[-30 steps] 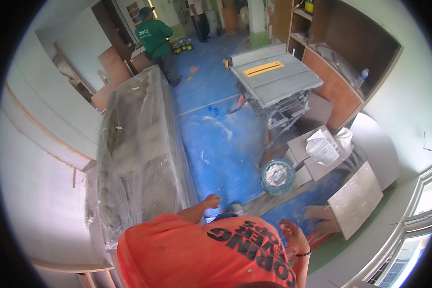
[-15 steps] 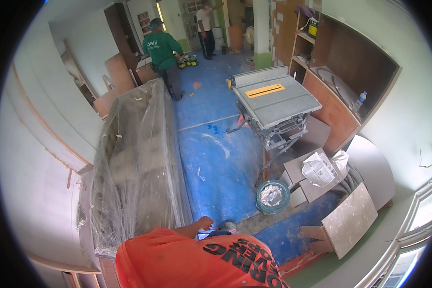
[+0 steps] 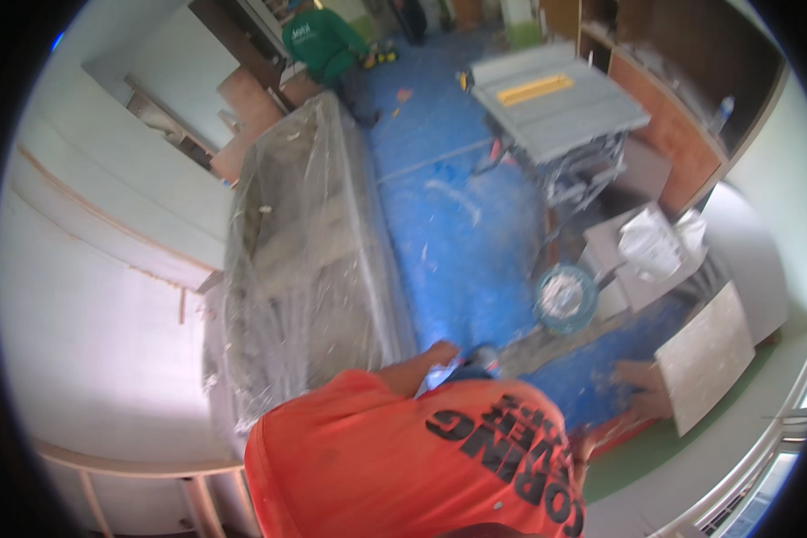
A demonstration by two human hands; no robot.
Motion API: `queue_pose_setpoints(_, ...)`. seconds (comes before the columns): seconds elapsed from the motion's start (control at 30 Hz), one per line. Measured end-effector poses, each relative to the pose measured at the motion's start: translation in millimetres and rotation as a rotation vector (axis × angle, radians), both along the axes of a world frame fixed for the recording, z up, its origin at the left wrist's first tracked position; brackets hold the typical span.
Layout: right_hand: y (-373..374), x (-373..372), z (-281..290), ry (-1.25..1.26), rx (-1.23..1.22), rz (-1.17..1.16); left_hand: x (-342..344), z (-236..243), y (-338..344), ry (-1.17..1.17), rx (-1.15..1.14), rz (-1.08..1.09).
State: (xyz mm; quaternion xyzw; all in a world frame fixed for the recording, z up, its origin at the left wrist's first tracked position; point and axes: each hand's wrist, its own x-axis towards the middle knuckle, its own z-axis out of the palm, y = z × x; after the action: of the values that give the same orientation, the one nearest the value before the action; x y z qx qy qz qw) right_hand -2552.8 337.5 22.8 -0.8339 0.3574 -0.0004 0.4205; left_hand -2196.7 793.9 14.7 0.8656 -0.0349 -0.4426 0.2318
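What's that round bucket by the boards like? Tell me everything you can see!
The bucket is round and bluish-green, and looks like plastic. Its open top shows whitish stuff, too blurred to tell if it's powder or paste. I can't make out a handle. It stands upright on the floor, ahead and to the right of the person's left hand. A pale board is close beside it; whether they touch isn't clear. No hand is on it.
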Motion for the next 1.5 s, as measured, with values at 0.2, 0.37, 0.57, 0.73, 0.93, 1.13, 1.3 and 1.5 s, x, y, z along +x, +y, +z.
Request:
queue_pose_setpoints(0.2,-2,-8,-15,-0.019,-0.29,0.105,8,19,-21,-0.051,-0.254,0.088)
queue_pose_setpoints(0.37,12,-22,-36,0.174,0.191,-0.05,0,34,-20,0.152,-0.142,0.468)
queue_pose_setpoints(0.57,12,-39,-75,0.098,0.695,-0.495,-16,9,14,0.035,-0.112,0.217)
queue_pose_setpoints(0.73,-3,-94,-88,0.046,0.747,-0.505,-59,11,19,0.182,-0.243,0.632)
queue_pose_setpoints(0.93,-39,-76,-49,0.054,0.895,-0.747,-109,35,-5,0.186,-0.122,0.606)
queue_pose_setpoints(1.13,-69,-60,-11,0.047,0.882,-0.781,-128,36,1,0.205,-0.106,0.673)
queue_pose_setpoints(1.3,-73,-47,-8,0.043,0.863,-0.721,-119,38,9,0.183,-0.133,0.67)
queue_pose_setpoints(1.5,-45,-47,-21,0.004,0.895,-0.589,-104,50,8,0.12,-0.151,0.673)
